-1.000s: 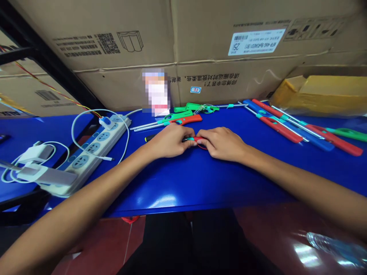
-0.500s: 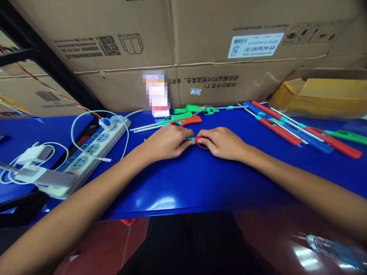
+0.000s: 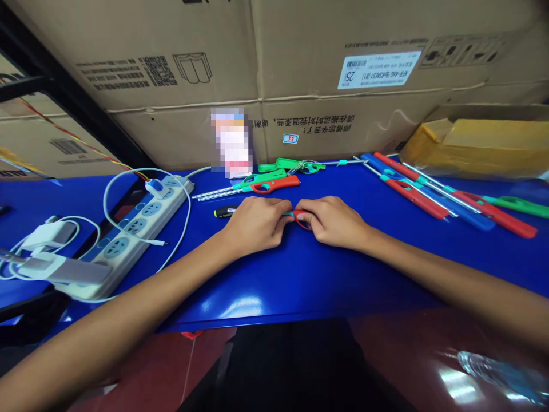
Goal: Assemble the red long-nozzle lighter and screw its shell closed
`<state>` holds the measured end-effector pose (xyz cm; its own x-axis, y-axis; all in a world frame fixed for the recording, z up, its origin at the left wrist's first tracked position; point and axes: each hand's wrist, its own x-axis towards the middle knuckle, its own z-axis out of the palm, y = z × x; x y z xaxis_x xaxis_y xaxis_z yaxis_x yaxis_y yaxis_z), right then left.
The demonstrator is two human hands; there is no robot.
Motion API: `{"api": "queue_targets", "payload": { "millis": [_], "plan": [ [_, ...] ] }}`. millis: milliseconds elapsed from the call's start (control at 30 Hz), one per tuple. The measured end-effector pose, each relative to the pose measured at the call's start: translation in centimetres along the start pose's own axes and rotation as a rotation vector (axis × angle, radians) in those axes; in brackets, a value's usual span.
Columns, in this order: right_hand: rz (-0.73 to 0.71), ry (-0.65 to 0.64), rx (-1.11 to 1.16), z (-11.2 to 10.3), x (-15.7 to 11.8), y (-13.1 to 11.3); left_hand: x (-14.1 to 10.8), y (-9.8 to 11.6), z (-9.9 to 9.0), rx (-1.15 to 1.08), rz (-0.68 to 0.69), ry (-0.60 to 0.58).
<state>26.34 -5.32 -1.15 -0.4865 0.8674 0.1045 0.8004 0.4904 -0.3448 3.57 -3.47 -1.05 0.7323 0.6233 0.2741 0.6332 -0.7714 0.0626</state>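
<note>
My left hand is closed around the front end of a red long-nozzle lighter, at its teal collar. At the handle end, my right hand grips the same lighter, covering most of the red body; part of the trigger guard shows below the fingers. The hands are close together over the blue table. Just left of my left hand lies a black and yellow handle, perhaps a screwdriver's; its other end is hidden. Behind the hands lie a red lighter, a green lighter and loose green casing parts.
Several red, blue and green lighters lie at the right. A power strip with white cables is on the left. A lit phone leans on the large carton; a taped box stands back right.
Both hands have come slightly closer to me with the lighter still between them. The black and yellow handle, mostly covered before, now shows. The whole view has shifted slightly.
</note>
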Motion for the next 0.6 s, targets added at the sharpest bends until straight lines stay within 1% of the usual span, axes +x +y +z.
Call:
{"api": "queue_targets", "payload": {
  "millis": [67, 167, 333, 433, 500, 600],
  "plan": [
    [0.005, -0.001, -0.002, 0.1, 0.0, 0.0, -0.1, 0.2, 0.2, 0.018, -0.024, 0.005],
    [0.003, -0.007, -0.018, -0.1, 0.3, 0.2, 0.1, 0.1, 0.3, -0.002, -0.037, -0.018],
    [-0.076, -0.046, 0.022, -1.2, 1.0, 1.0, 0.9, -1.4, -0.1, -0.048, -0.003, -0.044],
    [-0.079, -0.044, 0.081, -2.1, 1.1, 2.1, 1.0, -2.8, -0.4, -0.08, 0.0, -0.059],
    [-0.079, -0.025, 0.064, -2.7, 1.2, 3.2, 1.0, -3.7, -0.7, -0.115, -0.016, -0.054],
    [-0.15, -0.09, 0.103, -3.4, 1.4, 5.1, 0.9, -4.6, -1.2, -0.158, -0.034, -0.019]
  ]
}}
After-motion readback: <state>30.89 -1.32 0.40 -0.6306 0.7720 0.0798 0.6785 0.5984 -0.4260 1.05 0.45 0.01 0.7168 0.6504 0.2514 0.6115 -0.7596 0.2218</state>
